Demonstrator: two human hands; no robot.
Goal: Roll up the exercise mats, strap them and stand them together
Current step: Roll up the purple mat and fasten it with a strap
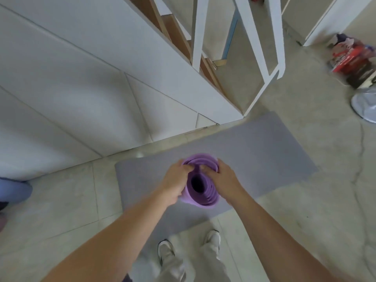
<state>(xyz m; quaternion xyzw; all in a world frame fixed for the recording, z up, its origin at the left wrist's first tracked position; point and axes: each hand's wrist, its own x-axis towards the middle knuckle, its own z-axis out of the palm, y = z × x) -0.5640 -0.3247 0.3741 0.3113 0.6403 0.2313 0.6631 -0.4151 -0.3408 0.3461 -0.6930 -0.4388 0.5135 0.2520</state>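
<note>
A rolled purple mat (200, 192) is held on end in front of me, and I look down into its loose spiral and dark core. My left hand (176, 183) grips its left side, with fingertips hooked over the top rim. My right hand (222, 181) clasps the right side, its fingers also curled onto the rim. Beneath the roll, a grey mat (254, 151) lies flat and unrolled on the floor. I see no strap.
A white panelled wall (81, 88) and a white staircase frame (262, 53) rise beyond the grey mat. A red and white bag (352, 58) and a white fan base (366, 107) sit at the right. Another person's leg (12, 190) shows at the left edge. My shoes (166, 251) stand at the mat's near edge.
</note>
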